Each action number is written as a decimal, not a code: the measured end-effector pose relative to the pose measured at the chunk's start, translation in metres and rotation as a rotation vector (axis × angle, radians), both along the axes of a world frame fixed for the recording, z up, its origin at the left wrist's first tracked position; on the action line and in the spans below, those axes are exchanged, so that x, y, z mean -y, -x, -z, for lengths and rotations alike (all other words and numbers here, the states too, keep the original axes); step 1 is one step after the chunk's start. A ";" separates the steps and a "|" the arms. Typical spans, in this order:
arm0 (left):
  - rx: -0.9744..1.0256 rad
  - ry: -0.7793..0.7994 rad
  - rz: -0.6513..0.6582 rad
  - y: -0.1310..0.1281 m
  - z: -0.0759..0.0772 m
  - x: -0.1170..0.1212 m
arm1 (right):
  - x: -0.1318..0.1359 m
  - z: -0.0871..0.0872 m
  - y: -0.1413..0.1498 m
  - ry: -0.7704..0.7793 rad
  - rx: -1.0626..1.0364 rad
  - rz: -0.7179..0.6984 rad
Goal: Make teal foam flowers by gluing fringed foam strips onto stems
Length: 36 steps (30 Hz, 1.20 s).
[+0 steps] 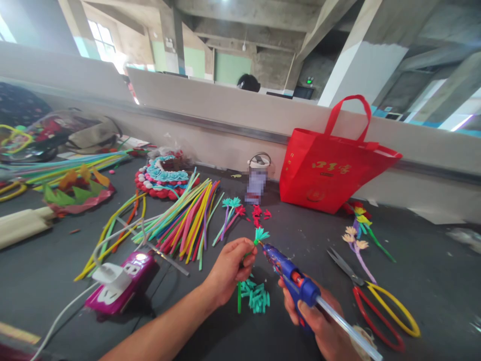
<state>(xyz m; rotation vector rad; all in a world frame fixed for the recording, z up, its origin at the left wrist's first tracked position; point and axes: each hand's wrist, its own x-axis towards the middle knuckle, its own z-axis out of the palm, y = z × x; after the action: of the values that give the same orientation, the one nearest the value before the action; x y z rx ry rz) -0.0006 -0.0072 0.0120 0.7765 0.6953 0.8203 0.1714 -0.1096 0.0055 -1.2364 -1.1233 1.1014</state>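
Pinched in my left hand (pixel 235 263) is a pipe-cleaner flower (pixel 261 234) with teal petals and a green stem, raised above the dark table. My right hand (pixel 313 313) grips a blue hot glue gun (pixel 291 273) with a clear glue stick (pixel 347 328) poking from its back. The gun's nozzle meets or nearly meets the flower's base. Below my hands lies a pile of short teal pipe-cleaner pieces (pixel 258 297). Red cut pieces (pixel 257 214) lie beyond the flower. Finished-looking teal flowers (pixel 231 202) rest behind my left hand.
Scissors (pixel 356 281) with red and yellow handles lie right, near more flowers (pixel 355 238). A red bag (pixel 334 165) stands at the back. Colored pipe cleaners (pixel 188 220) spread left, behind a purple power strip (pixel 124 283) with cords. A person's head (pixel 248 82) shows beyond the partition.
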 end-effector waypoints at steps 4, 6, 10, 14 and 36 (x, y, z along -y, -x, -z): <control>-0.002 -0.005 -0.008 0.000 -0.001 0.000 | 0.000 0.001 0.000 -0.007 -0.006 -0.001; -0.003 -0.001 -0.009 0.000 -0.001 0.000 | 0.000 0.001 0.000 0.012 -0.012 0.030; 0.001 0.007 -0.008 0.001 -0.002 0.000 | -0.002 0.006 -0.004 -0.049 -0.016 -0.019; 0.008 0.019 0.000 0.001 -0.002 -0.001 | -0.001 0.007 -0.011 -0.096 -0.010 -0.110; 0.112 0.006 -0.059 0.008 0.007 -0.015 | -0.023 0.012 -0.057 0.119 1.111 -0.039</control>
<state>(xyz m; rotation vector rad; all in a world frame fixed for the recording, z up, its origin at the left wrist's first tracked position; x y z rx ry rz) -0.0082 0.0082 0.0046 0.7012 0.6228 0.9079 0.2289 -0.0869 -0.0064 -2.0077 -1.8988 0.4420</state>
